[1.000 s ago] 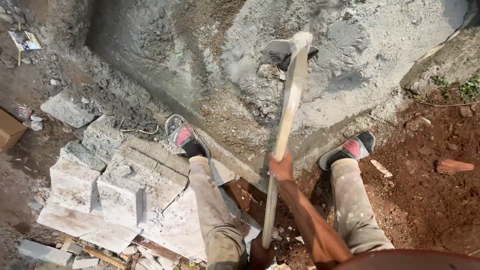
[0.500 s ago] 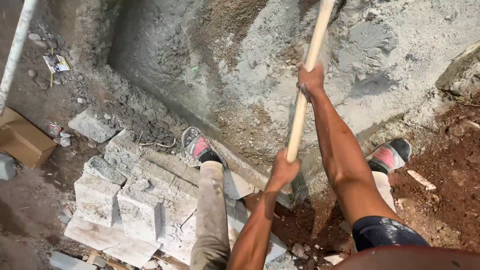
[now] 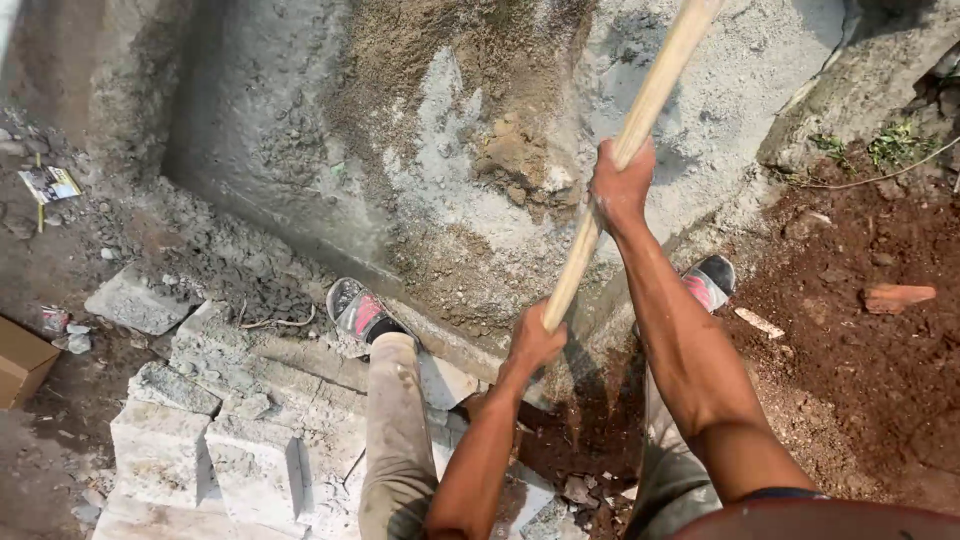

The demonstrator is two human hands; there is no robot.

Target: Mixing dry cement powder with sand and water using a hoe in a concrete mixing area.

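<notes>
Sunlit red earth (image 3: 880, 350), grey stone blocks (image 3: 200, 440)

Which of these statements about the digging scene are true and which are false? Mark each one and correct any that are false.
1. Both hands hold the wooden handle. True.
2. The left hand has its grip higher on the handle than the right hand. False: the right hand is higher.
3. Grey stone blocks lie beside the person's left foot. True.
4. The tool's head rests in the grey mix. False: the handle runs out of view at the top, so the head is not seen.
5. A cardboard box sits at the left edge. True.
</notes>
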